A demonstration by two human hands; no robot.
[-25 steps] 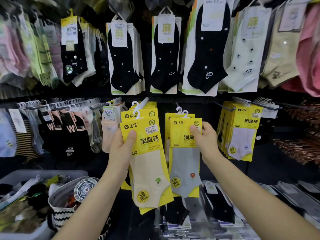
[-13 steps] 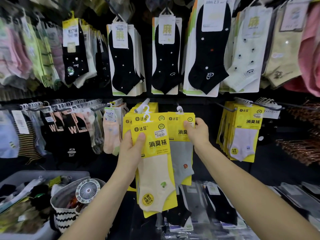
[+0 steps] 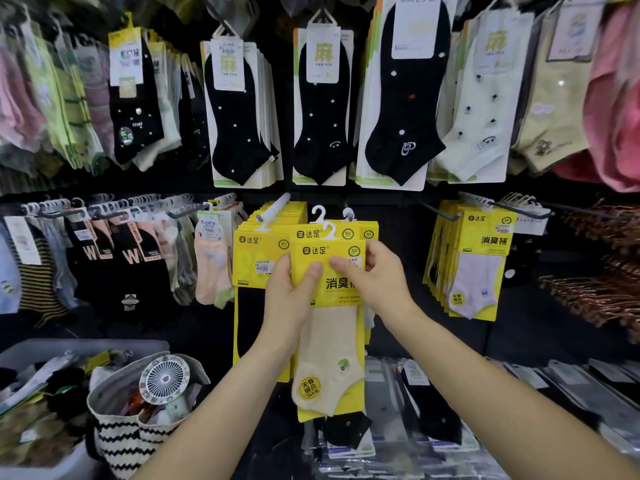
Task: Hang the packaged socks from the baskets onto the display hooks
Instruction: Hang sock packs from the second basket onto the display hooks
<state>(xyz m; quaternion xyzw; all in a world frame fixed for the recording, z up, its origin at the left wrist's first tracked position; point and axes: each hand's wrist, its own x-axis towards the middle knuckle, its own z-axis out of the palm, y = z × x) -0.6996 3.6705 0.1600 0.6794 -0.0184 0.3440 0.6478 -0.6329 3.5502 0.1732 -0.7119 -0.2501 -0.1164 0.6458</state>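
Observation:
A yellow pack with a cream sock (image 3: 329, 344) is held upright in front of the display, its white hanger hook at the top. My left hand (image 3: 291, 299) grips its left edge, thumb on the yellow card. My right hand (image 3: 375, 275) pinches the card's right side together with more yellow packs (image 3: 367, 233) stacked behind it, whose white hooks stick up. Just left, a white display hook (image 3: 275, 207) carries a row of the same yellow packs (image 3: 259, 258). Whether the held packs hang on any hook is hidden.
A striped woven basket (image 3: 121, 434) with a small fan and a grey bin (image 3: 27, 355) of socks stand at lower left. Black socks hang above, more yellow packs (image 3: 479, 268) at right, empty wire hooks (image 3: 595, 292) far right. Flat packs lie below.
My two hands have come together: the cream-sock pack moved right and now covers the grey-sock packs held by my right hand, which now also touches the front card.

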